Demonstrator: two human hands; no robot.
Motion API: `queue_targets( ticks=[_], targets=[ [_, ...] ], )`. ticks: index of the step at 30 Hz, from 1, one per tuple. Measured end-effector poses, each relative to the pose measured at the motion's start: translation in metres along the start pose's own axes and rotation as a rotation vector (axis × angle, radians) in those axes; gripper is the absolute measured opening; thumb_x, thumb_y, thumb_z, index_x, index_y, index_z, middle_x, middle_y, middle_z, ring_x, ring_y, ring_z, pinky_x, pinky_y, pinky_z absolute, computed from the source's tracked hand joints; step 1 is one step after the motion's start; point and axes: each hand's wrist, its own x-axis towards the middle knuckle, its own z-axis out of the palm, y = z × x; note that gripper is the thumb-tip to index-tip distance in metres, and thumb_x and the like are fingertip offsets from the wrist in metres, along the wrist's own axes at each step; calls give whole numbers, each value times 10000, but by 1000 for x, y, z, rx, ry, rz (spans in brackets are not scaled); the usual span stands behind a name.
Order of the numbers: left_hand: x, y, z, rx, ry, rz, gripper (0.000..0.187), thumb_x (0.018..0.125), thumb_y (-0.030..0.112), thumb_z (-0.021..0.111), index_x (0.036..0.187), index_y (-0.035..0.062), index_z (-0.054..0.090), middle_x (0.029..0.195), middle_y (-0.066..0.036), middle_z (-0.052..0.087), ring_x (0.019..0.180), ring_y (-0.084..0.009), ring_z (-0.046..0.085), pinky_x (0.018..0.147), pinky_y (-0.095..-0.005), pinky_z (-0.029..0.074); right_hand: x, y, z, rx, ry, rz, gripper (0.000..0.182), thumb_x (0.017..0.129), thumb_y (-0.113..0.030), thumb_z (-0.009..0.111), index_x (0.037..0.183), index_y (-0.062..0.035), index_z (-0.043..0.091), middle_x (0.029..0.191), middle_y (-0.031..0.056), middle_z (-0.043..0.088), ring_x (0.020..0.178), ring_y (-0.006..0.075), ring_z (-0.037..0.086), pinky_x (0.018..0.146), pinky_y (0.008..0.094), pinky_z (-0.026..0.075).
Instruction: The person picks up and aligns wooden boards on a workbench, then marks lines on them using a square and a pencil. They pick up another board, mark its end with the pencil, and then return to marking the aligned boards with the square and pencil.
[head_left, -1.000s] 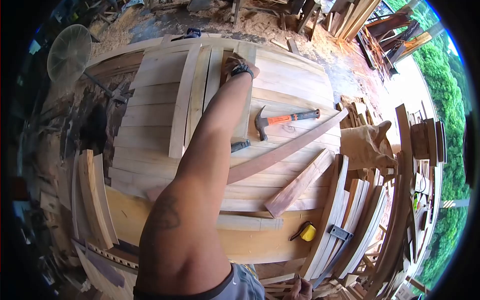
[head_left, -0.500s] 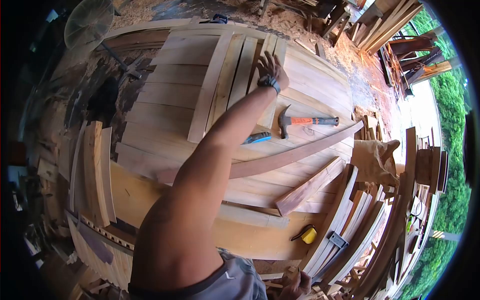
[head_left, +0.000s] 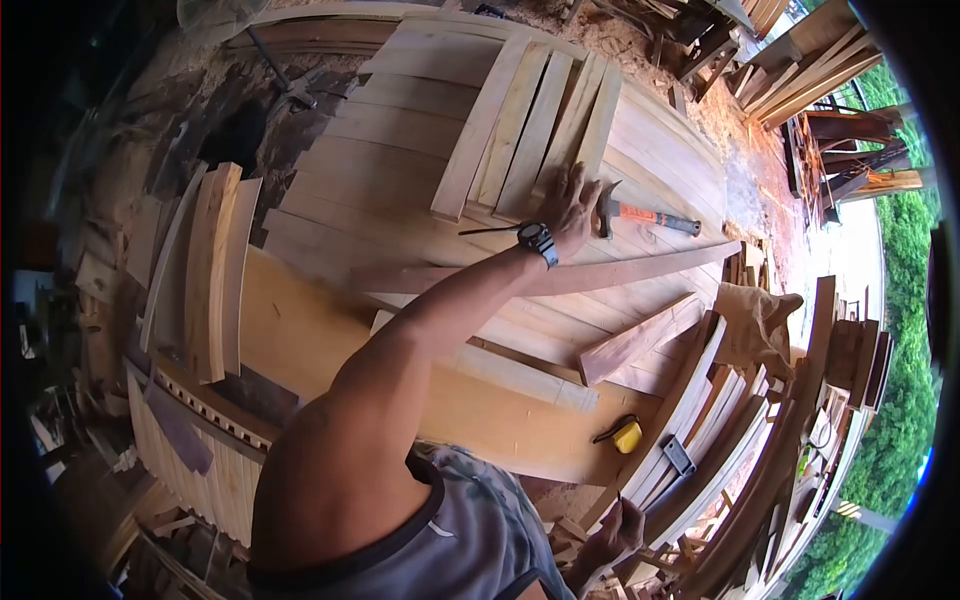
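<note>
My left hand (head_left: 570, 208), with a watch on its wrist, reaches over the wooden panel (head_left: 375, 150). Its fingers are stretched out at the near ends of several pale slats (head_left: 525, 150) laid side by side there. Just right of the fingers lies a claw hammer (head_left: 650, 215) with an orange and black handle. A thin dark strip (head_left: 490, 231) shows left of the wrist; its other end is hidden. Low in the view, my right hand (head_left: 612, 535) is closed on a thin, pencil-like stick (head_left: 619, 497), only its tip showing.
A long curved board (head_left: 640, 268) crosses the panel, with a short thick board (head_left: 640, 340) nearer. A yellow tape measure (head_left: 627, 436) sits at the near edge. Stacked boards (head_left: 700, 420) stand on the right, upright planks (head_left: 210, 275) on the left. Shavings cover the floor beyond.
My left hand has drawn back along the slats to their near ends, close to the hammer head. The blue-handled tool is no longer visible. My right hand shows more fully, and the view has shifted.
</note>
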Motion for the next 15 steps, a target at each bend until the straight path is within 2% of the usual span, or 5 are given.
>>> queue_targets(
  ticks=[5,7,8,10,15],
  targets=[
    [7,-10,13,89,-12,-4,627,960,208,507,1560,60,398,1635,-278,242,1481,-508,267,1238,-565,206,-2,7,-10,19,31,-26,104,948,-39,631,960,42,695,722,11,578,632,75,471,587,245,378],
    [11,-11,12,98,126,-31,584,972,252,574,1499,22,467,1599,-292,302,1448,-491,321,1210,-566,249,-2,3,-15,14,14,64,148,928,-89,635,951,40,703,790,88,662,699,166,578,668,304,470],
    [10,-10,13,98,132,-35,584,972,252,574,1499,22,467,1599,-292,302,1448,-491,321,1210,-566,249,-2,4,-16,15,13,56,148,928,-89,635,951,40,703,790,88,662,699,166,578,668,304,470],
    [1,2,-12,66,75,-90,642,931,292,658,1476,5,476,1568,-289,354,1436,-481,343,1195,-591,259,-2,7,-15,61,16,29,99,949,-47,630,953,30,693,705,-6,549,639,73,469,594,238,373],
    [-31,-3,-49,122,174,-226,744,866,326,729,1475,-9,464,1546,-299,379,1433,-486,347,1183,-639,244,0,25,-19,65,44,-20,104,949,-58,633,951,26,693,692,-11,534,634,69,464,586,235,360]
  ],
)
